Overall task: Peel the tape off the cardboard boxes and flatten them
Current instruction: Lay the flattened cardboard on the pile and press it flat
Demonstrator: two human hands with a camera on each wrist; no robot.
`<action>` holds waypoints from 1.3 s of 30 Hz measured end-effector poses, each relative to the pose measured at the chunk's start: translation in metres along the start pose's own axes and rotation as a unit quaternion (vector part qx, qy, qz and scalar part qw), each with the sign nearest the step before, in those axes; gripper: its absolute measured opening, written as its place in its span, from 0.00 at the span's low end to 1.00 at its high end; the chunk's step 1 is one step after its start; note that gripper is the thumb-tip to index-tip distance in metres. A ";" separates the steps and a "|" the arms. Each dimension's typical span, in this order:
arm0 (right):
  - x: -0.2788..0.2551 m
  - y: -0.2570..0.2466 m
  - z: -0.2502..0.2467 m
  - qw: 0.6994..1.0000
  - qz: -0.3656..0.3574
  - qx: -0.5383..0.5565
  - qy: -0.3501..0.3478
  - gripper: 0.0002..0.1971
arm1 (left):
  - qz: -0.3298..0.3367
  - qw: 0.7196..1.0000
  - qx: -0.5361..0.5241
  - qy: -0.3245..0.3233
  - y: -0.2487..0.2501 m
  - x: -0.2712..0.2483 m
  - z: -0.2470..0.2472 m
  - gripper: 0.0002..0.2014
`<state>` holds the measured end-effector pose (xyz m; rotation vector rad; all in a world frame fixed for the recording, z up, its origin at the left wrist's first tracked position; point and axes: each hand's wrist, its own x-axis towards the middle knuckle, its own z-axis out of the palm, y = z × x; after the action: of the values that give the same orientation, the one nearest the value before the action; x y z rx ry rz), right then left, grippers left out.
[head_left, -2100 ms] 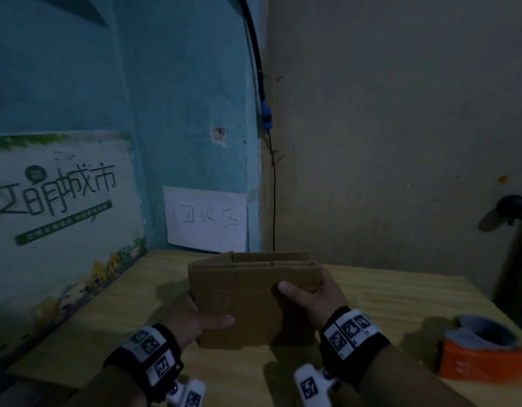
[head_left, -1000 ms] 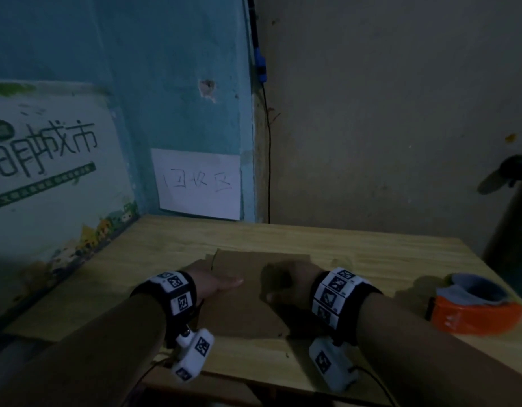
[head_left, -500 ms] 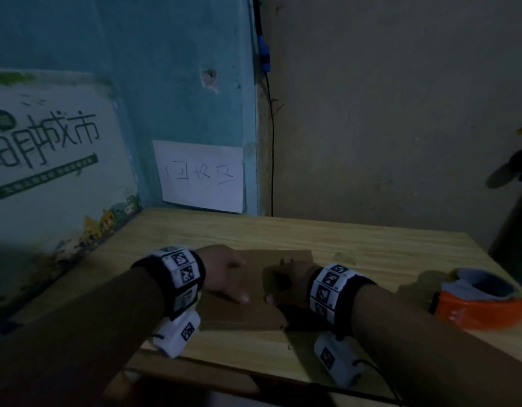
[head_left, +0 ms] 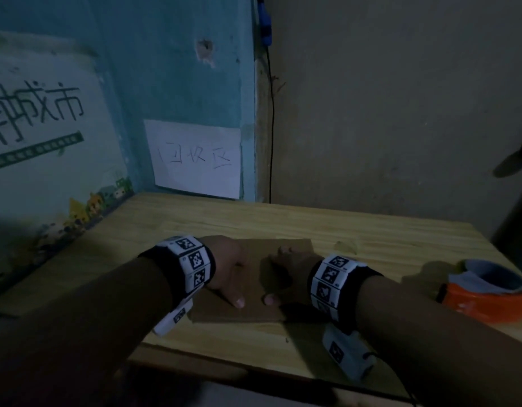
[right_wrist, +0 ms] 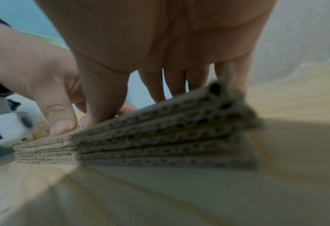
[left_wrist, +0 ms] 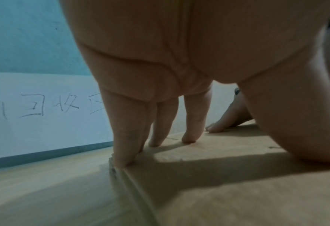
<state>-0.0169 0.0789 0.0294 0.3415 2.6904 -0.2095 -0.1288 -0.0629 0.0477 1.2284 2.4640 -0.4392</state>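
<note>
A flattened brown cardboard box point(head_left: 253, 289) lies on the light wooden table point(head_left: 371, 239), near its front edge and left of centre. Both hands rest on top of it. The left hand point(head_left: 224, 268) is spread, its fingers point(left_wrist: 127, 137) straight with the tips touching the cardboard near the box's left edge, the thumb angled toward the middle. The right hand point(head_left: 289, 274) lies just beside it, palm down, fingers point(right_wrist: 156, 85) extended across the top sheet and thumb pressing close to the left thumb — neither hand curls around anything. From the right wrist view the near edge of the box shows several corrugated layers stacked flat, one upon another.

An orange tape dispenser holding a grey roll point(head_left: 485, 295) stands on the table well apart to the right. A white paper sheet with handwritten characters point(head_left: 195, 160) is fixed to the blue wall behind the table — a printed poster point(head_left: 48, 127) hangs further left. Lighting is dim.
</note>
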 end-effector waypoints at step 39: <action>0.001 0.019 -0.007 0.920 0.185 0.339 0.065 0.27 | -0.099 0.675 -0.730 0.029 -0.089 -0.053 0.034 0.16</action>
<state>-0.0158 0.0988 0.0334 1.0854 2.5251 -1.0336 -0.1654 -0.1659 0.0509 0.2108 1.8982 1.3324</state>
